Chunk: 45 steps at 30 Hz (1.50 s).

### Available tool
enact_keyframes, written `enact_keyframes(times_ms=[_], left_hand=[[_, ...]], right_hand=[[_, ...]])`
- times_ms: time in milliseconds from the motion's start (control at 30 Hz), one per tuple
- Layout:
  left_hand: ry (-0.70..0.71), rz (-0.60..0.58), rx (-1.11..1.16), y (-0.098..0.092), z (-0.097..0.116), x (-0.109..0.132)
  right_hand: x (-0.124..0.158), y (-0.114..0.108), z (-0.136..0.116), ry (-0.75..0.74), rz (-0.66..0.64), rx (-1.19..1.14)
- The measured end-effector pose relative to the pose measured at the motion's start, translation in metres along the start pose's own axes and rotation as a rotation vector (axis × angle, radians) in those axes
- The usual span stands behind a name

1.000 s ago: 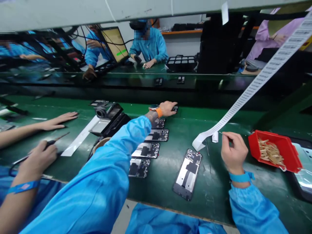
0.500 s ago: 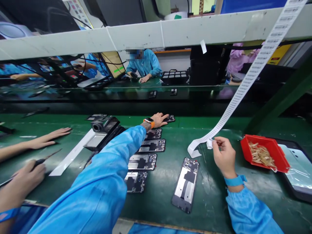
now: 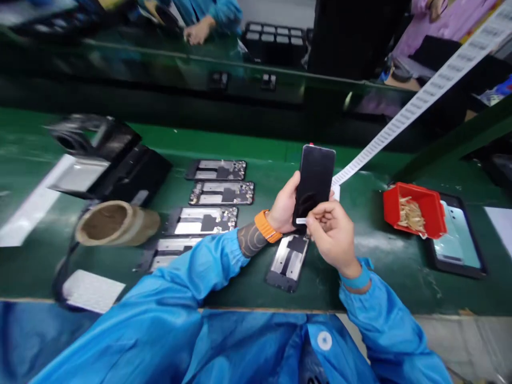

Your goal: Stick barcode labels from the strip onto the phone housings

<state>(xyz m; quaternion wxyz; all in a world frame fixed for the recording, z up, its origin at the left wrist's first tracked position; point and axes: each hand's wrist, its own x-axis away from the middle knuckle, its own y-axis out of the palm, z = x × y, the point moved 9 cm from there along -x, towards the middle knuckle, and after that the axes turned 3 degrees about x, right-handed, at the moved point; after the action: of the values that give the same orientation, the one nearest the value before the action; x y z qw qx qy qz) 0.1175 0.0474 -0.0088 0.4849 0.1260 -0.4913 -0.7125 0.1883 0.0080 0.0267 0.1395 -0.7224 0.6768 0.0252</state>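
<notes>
Gripping the black phone (image 3: 316,178): left hand (image 3: 284,207), closed around its left side and near end, thumb along the edge.
Pinching the white label (image 3: 301,221): right hand (image 3: 332,230), thumb and fingertips together on the right end of it.
Label position: over the black phone's near left corner; whether it is stuck down cannot be told.
Print on the label strip (image 3: 416,109): rows of dark marks, too blurred to read; the white label is too small to make out any writing.
Phone's direction: dark glossy face up, long axis running away from the body, far end leaning slightly right, a red spot at the far edge.
Phone's place: between the hands, above the worktop (image 3: 368,213), the right hand across its near right corner.
Underneath: one bare phone frame (image 3: 288,264) on the worktop, far end hidden, slanted much the same way.
Column at left: four opened phones (image 3: 222,192), long axes crosswise, the nearest partly behind the left sleeve (image 3: 180,288).
Red tray (image 3: 435,210): to the right, holding pale slivers (image 3: 411,214).
</notes>
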Motion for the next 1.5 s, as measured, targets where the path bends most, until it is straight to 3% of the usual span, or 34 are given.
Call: enact_keyframes(times_ms=[67,267,400,567,700,767,900,1000,1067,1167,1267,1400,1433,1500], left_hand=[[-0.014,0.049,0.013,0.000,-0.005,-0.004],[0.053,0.098,0.046,-0.004,0.009,-0.003],[0.060,0.080,0.080,-0.004,0.006,-0.004],[0.107,0.050,0.126,-0.001,0.005,0.000],[0.127,0.077,0.160,0.003,0.013,0.006],[0.176,0.140,0.185,0.000,0.018,0.007],[0.353,0.280,0.194,-0.014,0.030,0.008],[0.340,0.219,0.052,-0.016,0.041,0.006],[0.308,0.219,-0.034,-0.025,0.057,0.009],[0.276,0.280,-0.203,-0.047,0.094,0.020],[0.052,0.161,-0.526,-0.053,0.105,0.026],[-0.201,-0.033,-0.775,-0.052,0.090,0.040],[-0.223,-0.038,-0.790,-0.053,0.087,0.041],[-0.181,0.079,-0.740,-0.060,0.094,0.039]], right_hand=[[0.001,0.000,0.002,0.000,-0.011,0.100],[-0.002,-0.008,-0.004,-0.062,0.016,0.290],[0.001,-0.005,-0.013,-0.113,0.060,0.375],[0.004,-0.001,-0.023,-0.287,0.102,0.598],[-0.004,-0.019,-0.012,-0.246,0.171,0.689],[-0.005,-0.026,-0.015,-0.309,0.204,0.663],[-0.001,-0.010,-0.019,-0.446,0.030,0.540],[-0.008,-0.026,0.005,-0.206,0.139,0.416],[-0.013,-0.041,0.031,0.013,0.201,0.183],[-0.021,-0.048,0.057,0.202,0.145,-0.168],[-0.027,-0.048,0.067,0.263,0.070,-0.261],[-0.029,-0.045,0.073,0.296,0.061,-0.231],[-0.028,-0.044,0.074,0.305,0.074,-0.238],[-0.025,-0.047,0.072,0.313,0.116,-0.251]])
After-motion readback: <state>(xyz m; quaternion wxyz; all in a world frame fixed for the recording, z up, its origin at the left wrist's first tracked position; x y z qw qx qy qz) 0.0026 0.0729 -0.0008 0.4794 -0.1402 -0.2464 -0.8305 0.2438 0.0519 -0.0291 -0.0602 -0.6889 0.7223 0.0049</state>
